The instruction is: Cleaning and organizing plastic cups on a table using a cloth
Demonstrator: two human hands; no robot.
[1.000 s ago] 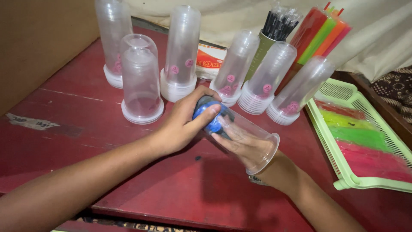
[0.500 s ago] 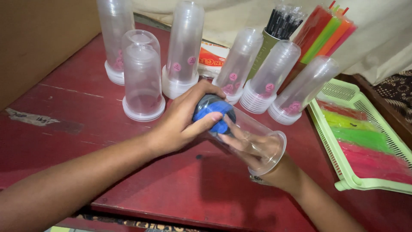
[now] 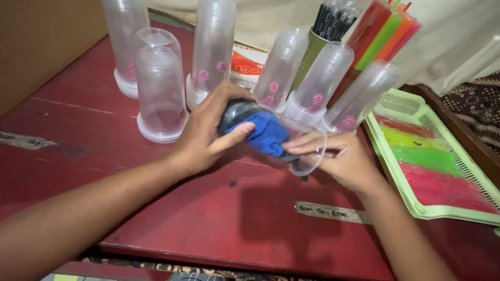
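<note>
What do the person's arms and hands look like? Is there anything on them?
Both are bare. The left hand and right hand wear no gloves, and I see no rings. No sleeves show on either forearm, and no watch or bracelet is visible at the wrists.

Upturned cup stacks [image 3: 213, 52] stand behind the hand-held cup [image 3: 271, 136] on the table [image 3: 208, 218]; tray [image 3: 432, 156] at right.

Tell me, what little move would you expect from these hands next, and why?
Probably the right hand pushes the blue cloth further round inside the clear plastic cup. The cup lies on its side over the red table, the left hand grips its base end, and the right hand's fingers are at the open rim with the cloth bunched inside.
</note>
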